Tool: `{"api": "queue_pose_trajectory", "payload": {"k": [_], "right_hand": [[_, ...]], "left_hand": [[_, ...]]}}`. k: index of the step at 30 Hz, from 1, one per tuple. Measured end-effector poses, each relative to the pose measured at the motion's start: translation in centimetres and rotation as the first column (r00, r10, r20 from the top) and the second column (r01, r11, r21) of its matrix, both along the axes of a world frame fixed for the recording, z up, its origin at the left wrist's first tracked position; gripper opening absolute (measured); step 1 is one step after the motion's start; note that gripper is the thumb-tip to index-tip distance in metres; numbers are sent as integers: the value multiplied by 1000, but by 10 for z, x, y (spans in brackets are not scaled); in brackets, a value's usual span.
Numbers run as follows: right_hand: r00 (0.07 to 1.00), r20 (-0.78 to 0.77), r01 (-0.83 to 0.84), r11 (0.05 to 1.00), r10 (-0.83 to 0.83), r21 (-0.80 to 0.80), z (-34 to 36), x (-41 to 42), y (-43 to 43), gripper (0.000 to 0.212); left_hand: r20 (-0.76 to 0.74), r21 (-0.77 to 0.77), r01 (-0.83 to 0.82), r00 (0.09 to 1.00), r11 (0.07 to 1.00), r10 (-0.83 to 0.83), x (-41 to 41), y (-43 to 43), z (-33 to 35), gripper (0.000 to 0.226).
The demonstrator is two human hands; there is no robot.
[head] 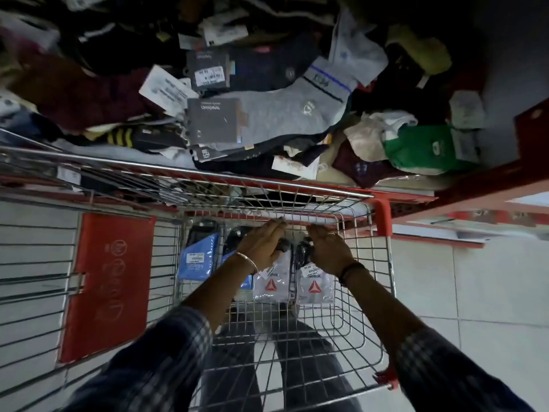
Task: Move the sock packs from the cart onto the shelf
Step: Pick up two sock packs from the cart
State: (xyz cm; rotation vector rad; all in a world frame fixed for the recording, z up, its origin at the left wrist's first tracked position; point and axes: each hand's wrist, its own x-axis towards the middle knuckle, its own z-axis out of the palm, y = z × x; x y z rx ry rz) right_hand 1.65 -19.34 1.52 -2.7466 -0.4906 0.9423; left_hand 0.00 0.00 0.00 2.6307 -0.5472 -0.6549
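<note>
Two hands reach down into the wire cart (350,307) near its far end. The left hand (261,246) has its fingers closed around the dark top of a white Reebok sock pack (271,288); the right hand (329,251) grips a second Reebok sock pack (315,289) the same way. A blue sock pack (197,258) lies by the cart's left wall. Beyond the far rim, the red shelf (475,179) holds a jumbled heap of socks (282,114).

"Reebok" on white sock packs (271,285); "ORIGINAL" on grey pack (212,120).
</note>
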Motion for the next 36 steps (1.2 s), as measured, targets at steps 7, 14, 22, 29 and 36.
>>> {"api": "queue_pose_trajectory", "payload": {"k": [7,14,22,29,36], "right_hand": [[951,-299,-107,990,75,-92,-47,26,3,89],[983,-178,-57,998,49,-40,-64,20,7,45],[999,33,33,999,-33,-11,-53,-3,9,32],[954,299,14,1000,-20,21,-17,-26,5,51],[874,485,4,999,-23,41,50,-41,13,80]], "left_hand": [[-315,192,91,949,977,-26,21,-1,-66,102],[-442,45,-50,895,998,65,26,-4,-75,72],[-238,136,-53,968,989,84,17,-7,-59,35],[-31,198,-79,996,977,87,-10,-3,-18,46],[178,130,-184,971,974,159,-25,21,60,49]]}}
